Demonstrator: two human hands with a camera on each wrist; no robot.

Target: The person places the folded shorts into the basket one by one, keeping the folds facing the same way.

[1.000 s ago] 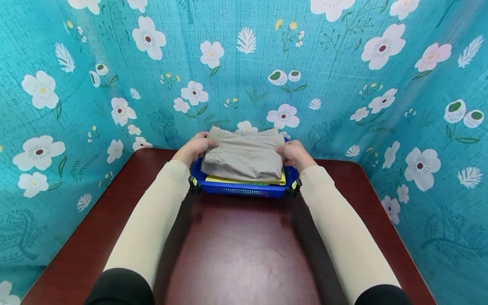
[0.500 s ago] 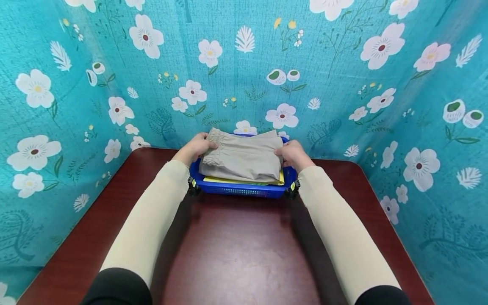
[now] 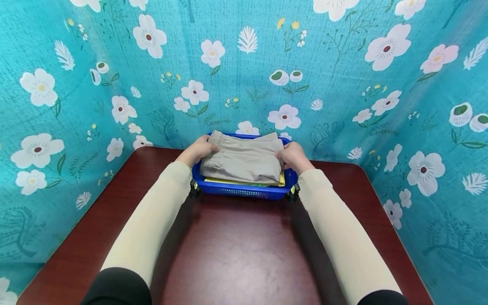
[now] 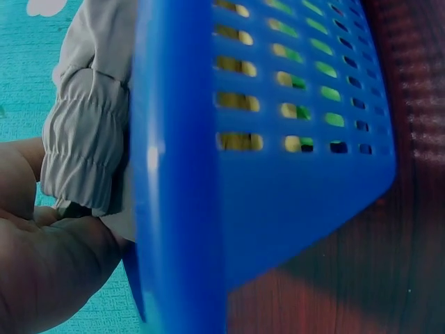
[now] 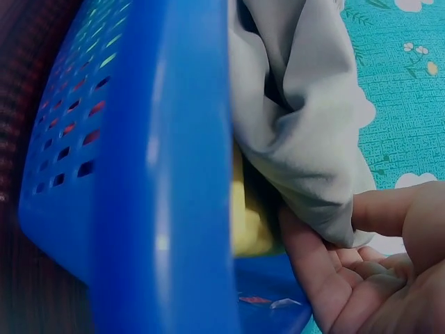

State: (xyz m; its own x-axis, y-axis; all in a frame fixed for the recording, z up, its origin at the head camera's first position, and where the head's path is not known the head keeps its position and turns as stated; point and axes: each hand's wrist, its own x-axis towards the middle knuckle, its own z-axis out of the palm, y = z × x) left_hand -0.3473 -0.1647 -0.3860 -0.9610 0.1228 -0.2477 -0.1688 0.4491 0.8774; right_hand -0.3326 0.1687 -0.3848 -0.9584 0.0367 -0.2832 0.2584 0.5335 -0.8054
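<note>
Folded grey-beige pants (image 3: 244, 156) with a gathered elastic waistband lie level over a blue plastic basket (image 3: 244, 192). My left hand (image 3: 200, 150) pinches their waistband end, thumb on top. At the opposite end, my right hand (image 3: 293, 156) holds the folded edge between thumb and fingers. Yellow cloth (image 3: 225, 181) shows beneath the pants inside the basket. In the left wrist view, the bunched waistband (image 4: 83, 139) sits just past the basket's rim. From the right wrist, a corner of the pants (image 5: 327, 202) is seen between thumb and fingers; the underside is mostly hidden.
A dark red-brown table (image 3: 244, 245) carries the basket near its back edge. Teal floral cloth (image 3: 244, 63) hangs close behind and on both sides. Green bits (image 4: 330, 94) show through the basket's slots.
Both hands have lowered the pants slightly into the basket, and its back rim now shows behind them. The grip of each hand stays the same.
</note>
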